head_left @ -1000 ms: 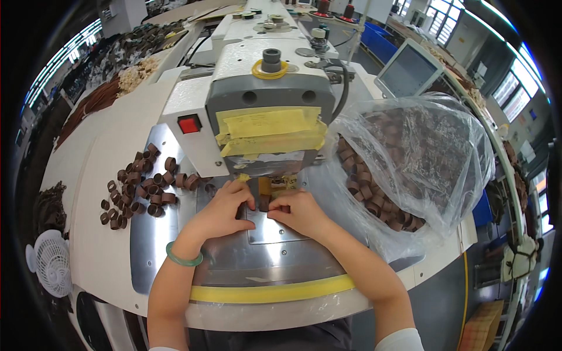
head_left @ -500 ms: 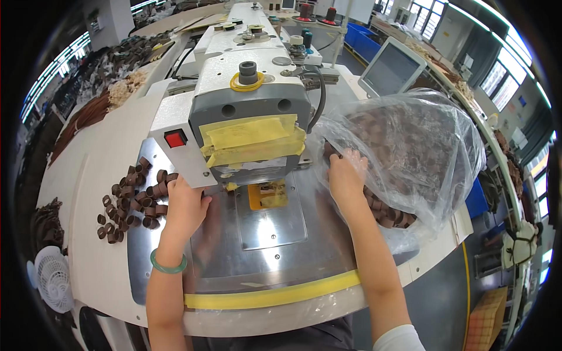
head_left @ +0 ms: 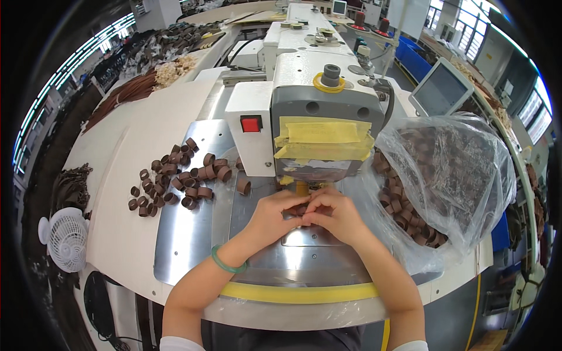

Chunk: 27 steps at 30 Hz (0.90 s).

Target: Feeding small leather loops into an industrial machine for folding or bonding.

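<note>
Loops [head_left: 205,192], brown and curled, are scattered toward ten o'clock of the left hand [head_left: 274,215]; judged light and springy, they should be best taken by their rims. And here, beneath twelve o'clock's machine head [head_left: 336,107], what looks like a mostly hidden brown piece [head_left: 297,209] is pinched by both hands, right hand [head_left: 336,217] included. Toward two, more are held in a clear bag [head_left: 451,169].

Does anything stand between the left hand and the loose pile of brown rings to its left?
Nothing visible blocks it: metal plate lies between the left hand and the brown rings. The nearest is one stray ring, just below the machine's white box in the picture.
</note>
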Each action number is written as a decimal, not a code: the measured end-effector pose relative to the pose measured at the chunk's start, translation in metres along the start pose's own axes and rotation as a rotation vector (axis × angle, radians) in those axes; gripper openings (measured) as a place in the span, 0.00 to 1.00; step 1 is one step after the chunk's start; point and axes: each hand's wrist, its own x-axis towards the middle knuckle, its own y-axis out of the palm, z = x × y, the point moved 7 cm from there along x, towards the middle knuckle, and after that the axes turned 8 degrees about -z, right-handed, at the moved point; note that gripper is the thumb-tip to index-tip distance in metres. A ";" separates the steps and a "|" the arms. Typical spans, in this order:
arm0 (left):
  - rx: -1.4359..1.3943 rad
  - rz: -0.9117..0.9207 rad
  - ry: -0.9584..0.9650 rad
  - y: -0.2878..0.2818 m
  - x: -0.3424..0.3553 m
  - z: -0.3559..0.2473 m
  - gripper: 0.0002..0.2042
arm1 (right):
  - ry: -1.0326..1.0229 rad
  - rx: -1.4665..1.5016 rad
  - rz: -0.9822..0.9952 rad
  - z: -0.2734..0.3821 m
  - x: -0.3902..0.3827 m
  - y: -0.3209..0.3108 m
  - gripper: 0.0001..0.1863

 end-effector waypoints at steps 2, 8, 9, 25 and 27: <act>0.074 -0.006 -0.013 -0.003 0.001 0.007 0.17 | 0.162 0.230 -0.022 -0.014 0.002 0.005 0.06; 0.197 -0.070 0.230 -0.008 -0.002 -0.003 0.13 | 0.420 0.398 0.100 -0.032 0.001 0.004 0.05; 0.226 -0.062 0.274 -0.005 -0.003 -0.005 0.12 | 0.445 0.396 0.138 -0.033 0.000 0.005 0.05; 0.467 -0.007 0.178 -0.007 0.012 0.037 0.07 | -0.276 -0.443 -0.015 -0.013 0.009 -0.016 0.11; 0.382 -0.007 0.133 -0.008 0.013 0.039 0.09 | -0.394 -0.524 -0.013 -0.008 0.009 -0.016 0.10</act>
